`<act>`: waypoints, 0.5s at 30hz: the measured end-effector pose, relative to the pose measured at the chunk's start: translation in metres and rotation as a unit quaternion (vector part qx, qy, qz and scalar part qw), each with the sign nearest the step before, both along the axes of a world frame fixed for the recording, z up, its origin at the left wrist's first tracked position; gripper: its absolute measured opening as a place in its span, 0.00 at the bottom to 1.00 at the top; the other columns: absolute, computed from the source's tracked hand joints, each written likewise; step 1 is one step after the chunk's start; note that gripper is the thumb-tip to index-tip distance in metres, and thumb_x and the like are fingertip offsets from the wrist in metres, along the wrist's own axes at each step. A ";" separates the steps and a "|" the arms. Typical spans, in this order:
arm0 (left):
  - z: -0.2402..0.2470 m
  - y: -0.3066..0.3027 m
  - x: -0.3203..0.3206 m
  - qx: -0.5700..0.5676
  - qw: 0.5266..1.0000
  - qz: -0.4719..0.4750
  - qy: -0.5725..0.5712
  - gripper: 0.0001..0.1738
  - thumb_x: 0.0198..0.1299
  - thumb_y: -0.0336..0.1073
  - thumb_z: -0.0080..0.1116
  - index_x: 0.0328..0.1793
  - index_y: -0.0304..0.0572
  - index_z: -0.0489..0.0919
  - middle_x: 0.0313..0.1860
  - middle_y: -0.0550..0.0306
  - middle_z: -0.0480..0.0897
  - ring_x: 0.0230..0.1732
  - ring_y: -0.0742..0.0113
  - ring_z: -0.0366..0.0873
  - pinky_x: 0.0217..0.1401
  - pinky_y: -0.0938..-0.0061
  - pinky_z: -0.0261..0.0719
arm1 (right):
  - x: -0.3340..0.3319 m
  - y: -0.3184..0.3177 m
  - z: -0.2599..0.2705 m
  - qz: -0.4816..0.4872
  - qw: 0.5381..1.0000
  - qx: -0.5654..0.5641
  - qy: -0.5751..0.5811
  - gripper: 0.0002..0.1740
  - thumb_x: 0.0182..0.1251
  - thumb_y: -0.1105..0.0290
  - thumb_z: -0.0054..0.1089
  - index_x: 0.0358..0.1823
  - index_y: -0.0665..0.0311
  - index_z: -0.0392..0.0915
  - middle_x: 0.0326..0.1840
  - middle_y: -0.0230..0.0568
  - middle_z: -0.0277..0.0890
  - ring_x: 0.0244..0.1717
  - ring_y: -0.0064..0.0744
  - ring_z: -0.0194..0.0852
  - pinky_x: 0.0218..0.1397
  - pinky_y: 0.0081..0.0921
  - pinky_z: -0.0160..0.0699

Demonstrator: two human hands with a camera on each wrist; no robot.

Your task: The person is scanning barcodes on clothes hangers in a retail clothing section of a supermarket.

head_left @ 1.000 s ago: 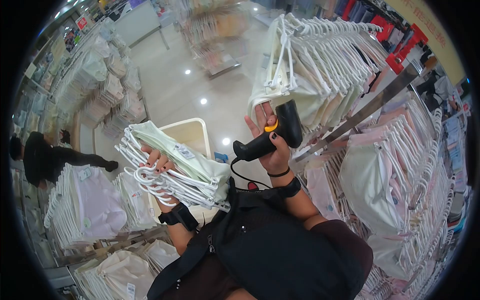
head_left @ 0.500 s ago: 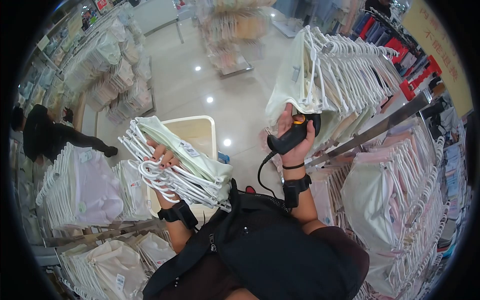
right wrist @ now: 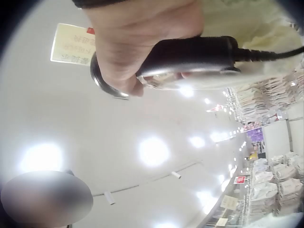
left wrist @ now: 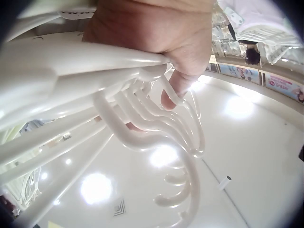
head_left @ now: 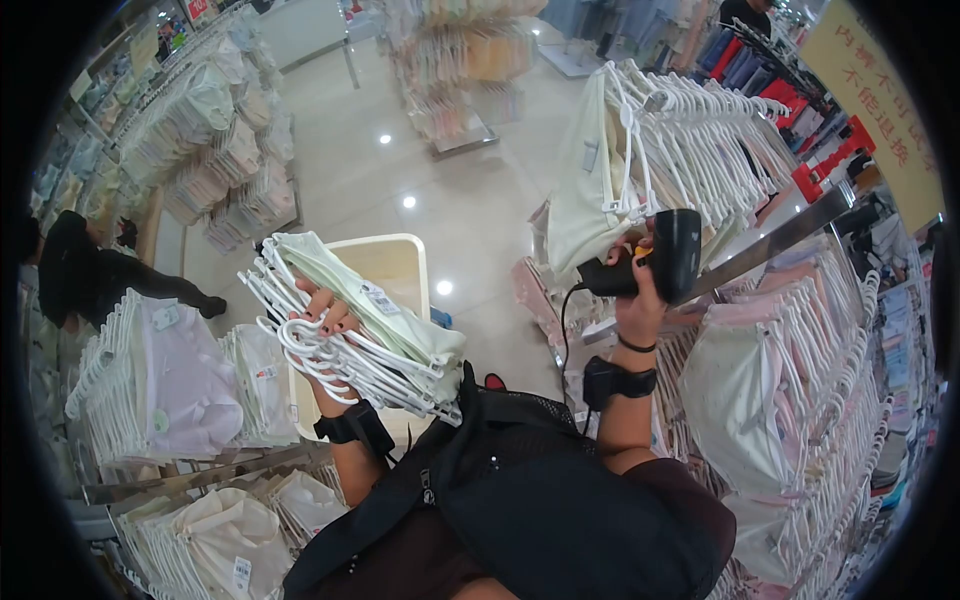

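My left hand (head_left: 325, 310) grips a bundle of white hangers (head_left: 310, 350) bearing pale green garments (head_left: 345, 285). In the left wrist view, the thumb of my left hand (left wrist: 156, 38) lies beside the curved hanger hooks (left wrist: 185, 175). My right hand (head_left: 640, 300) is curled round a black barcode scanner (head_left: 677, 250) with a cable, just below the pale garment (head_left: 590, 180) at the near end of a hanging row. The right wrist view shows my right hand (right wrist: 142, 38) round the scanner's dark handle (right wrist: 190, 54).
A cream bin (head_left: 424, 270) stands behind the held bundle. Garment racks line both sides; a metal rail (head_left: 770, 245) runs at the right. A lilac garment (head_left: 190, 390) hangs at the left, near a person in black (head_left: 100, 275). Tiled floor (head_left: 370, 180) lies ahead.
My right hand has moved right with the scanner, and its fingers no longer reach up to the hanging garment's lower edge. My left hand keeps hold of the bundle.
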State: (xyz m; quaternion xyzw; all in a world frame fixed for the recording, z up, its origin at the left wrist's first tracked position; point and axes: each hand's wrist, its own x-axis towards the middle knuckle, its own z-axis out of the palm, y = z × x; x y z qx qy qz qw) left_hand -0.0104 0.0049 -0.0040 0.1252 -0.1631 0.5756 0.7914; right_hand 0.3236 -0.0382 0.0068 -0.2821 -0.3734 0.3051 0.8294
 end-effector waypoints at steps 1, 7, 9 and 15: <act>0.001 -0.003 -0.003 -0.006 1.000 -0.003 0.000 0.20 0.58 0.36 0.51 0.57 0.44 0.66 0.27 0.64 0.66 0.27 0.71 0.65 0.39 0.72 0.70 | 0.003 -0.005 0.008 -0.002 1.000 -0.004 -0.001 0.17 0.54 0.78 0.54 0.47 0.68 0.66 0.41 0.44 0.69 0.39 0.31 0.68 0.41 0.24 0.70; -0.001 -0.004 -0.003 -0.013 1.000 -0.011 -0.007 0.20 0.58 0.36 0.51 0.57 0.45 0.66 0.27 0.65 0.66 0.27 0.71 0.65 0.39 0.71 0.71 | 0.040 0.005 0.038 0.259 0.966 -0.011 -0.019 0.17 0.48 0.69 0.58 0.39 0.65 0.65 0.69 0.62 0.40 0.39 0.36 0.69 0.35 0.24 0.69; -0.001 -0.004 -0.004 -0.013 1.000 -0.008 -0.009 0.20 0.58 0.37 0.51 0.57 0.45 0.66 0.27 0.65 0.66 0.27 0.71 0.65 0.39 0.71 0.71 | 0.047 0.010 0.043 0.278 0.960 -0.010 -0.031 0.18 0.47 0.67 0.60 0.38 0.64 0.65 0.68 0.62 0.42 0.39 0.35 0.69 0.34 0.23 0.69; 0.005 -0.011 -0.004 -0.012 1.000 0.005 -0.009 0.20 0.57 0.37 0.51 0.57 0.46 0.66 0.27 0.65 0.65 0.26 0.71 0.64 0.40 0.71 0.70 | 0.048 0.010 0.048 0.220 0.975 -0.039 0.000 0.29 0.53 0.59 0.60 0.53 0.66 0.62 0.68 0.55 0.47 0.38 0.35 0.69 0.36 0.23 0.67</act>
